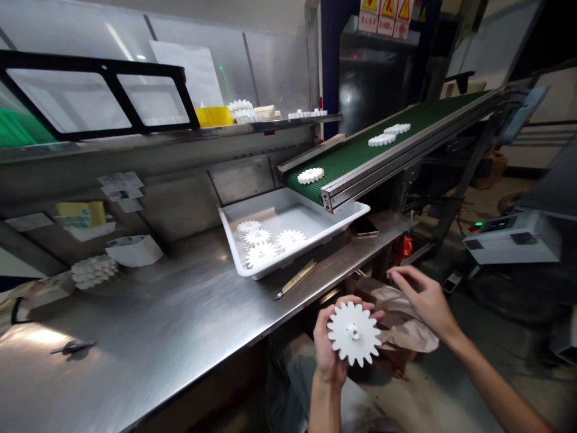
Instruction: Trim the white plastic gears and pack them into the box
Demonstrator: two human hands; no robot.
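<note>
A white plastic gear [354, 334] with a small raised hub rests in my left hand [328, 352], its toothed face turned up towards me. The fingers of that hand wrap behind the gear and grip it by its rim. To the right and a little higher, my right hand [428, 300] is apart from the gear. Its thumb and index fingertip come together in a pinch; whatever they hold, if anything, is too small to make out. Below and behind the right hand hangs a crumpled translucent plastic bag [406, 328].
A white tray [315, 240] with several gears stands under the lower end of a green conveyor belt [347, 159] carrying more gears. On the steel bench [180, 325] lie a craft knife [295, 280], a phone [363, 227] and stacked gears [94, 272]. A shelf [270, 123] runs behind.
</note>
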